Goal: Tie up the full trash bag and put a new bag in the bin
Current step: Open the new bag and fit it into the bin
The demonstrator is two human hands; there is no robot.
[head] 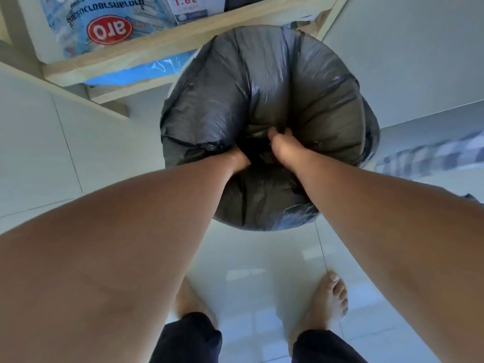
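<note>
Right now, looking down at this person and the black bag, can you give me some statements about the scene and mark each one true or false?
1. Both hands are down in the middle of the black trash bag. True.
2. The bag is white. False: it is black.
3. The person wears shoes. False: the right foot is bare.
4. A wooden shelf stands behind the bag. True.
5. The right hand holds a bottle. False: it grips bag plastic.
</note>
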